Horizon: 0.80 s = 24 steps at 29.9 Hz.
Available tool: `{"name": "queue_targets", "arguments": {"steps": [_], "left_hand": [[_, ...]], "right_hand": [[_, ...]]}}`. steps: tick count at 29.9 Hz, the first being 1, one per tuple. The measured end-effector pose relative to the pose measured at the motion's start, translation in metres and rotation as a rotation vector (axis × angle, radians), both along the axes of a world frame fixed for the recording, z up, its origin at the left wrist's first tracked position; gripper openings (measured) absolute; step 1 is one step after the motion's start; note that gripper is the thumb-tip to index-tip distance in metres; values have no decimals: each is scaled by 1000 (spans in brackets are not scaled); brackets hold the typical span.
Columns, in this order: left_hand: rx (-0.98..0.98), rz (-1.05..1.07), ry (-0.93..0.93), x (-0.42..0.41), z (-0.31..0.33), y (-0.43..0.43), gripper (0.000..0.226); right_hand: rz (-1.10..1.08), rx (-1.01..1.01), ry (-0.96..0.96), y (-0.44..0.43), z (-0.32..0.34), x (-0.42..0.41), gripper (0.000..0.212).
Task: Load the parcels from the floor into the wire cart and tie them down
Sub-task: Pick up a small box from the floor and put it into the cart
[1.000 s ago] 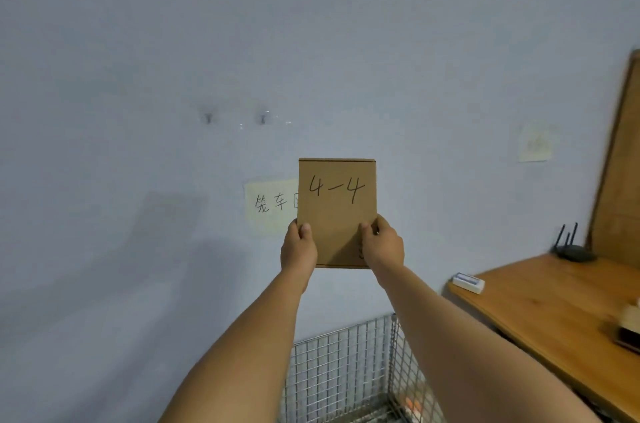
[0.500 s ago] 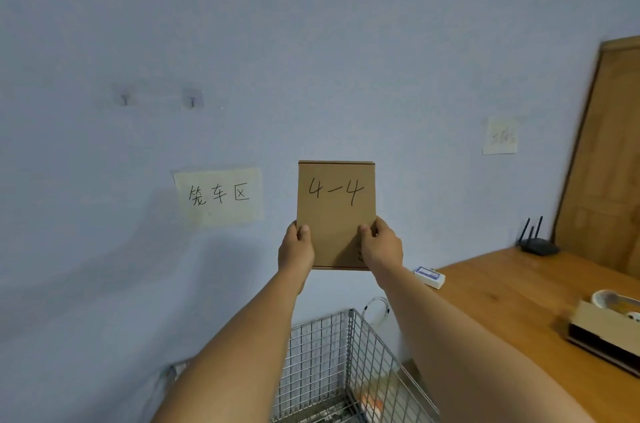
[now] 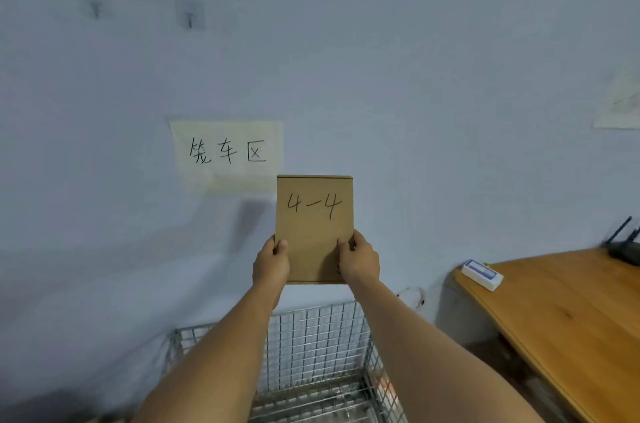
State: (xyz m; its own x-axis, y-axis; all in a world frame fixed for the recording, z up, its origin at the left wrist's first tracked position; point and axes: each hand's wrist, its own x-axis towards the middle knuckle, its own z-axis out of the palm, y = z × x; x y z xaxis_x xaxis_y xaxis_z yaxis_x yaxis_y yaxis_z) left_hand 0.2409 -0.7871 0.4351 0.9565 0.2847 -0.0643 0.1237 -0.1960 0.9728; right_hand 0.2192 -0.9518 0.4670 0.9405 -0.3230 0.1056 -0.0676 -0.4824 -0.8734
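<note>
I'm holding the parcel upright at arm's length above the wire cart, w/ left hand & right hand both pinching its lower side edges, thumbs on the front. It's looking like thin, stiff, light cardboard, prob not fragile, so I'm judging the edge grip to be enough.

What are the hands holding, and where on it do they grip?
The parcel marked 4-4, held upright. The left hand grips its lower left edge and the right hand its lower right edge, thumbs on the near face.
</note>
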Motion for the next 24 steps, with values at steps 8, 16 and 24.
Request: {"name": "queue_targets", "arguments": {"steps": [8, 16, 24], "left_hand": [[-32, 76, 237, 2, -152, 9, 42], [21, 208, 514, -33, -333, 8, 38], [46, 340, 554, -10, -522, 19, 25]], "right_hand": [[113, -19, 264, 10, -162, 37, 27], [180, 10, 594, 16, -372, 28, 33], [180, 27, 702, 38, -567, 54, 46]]}}
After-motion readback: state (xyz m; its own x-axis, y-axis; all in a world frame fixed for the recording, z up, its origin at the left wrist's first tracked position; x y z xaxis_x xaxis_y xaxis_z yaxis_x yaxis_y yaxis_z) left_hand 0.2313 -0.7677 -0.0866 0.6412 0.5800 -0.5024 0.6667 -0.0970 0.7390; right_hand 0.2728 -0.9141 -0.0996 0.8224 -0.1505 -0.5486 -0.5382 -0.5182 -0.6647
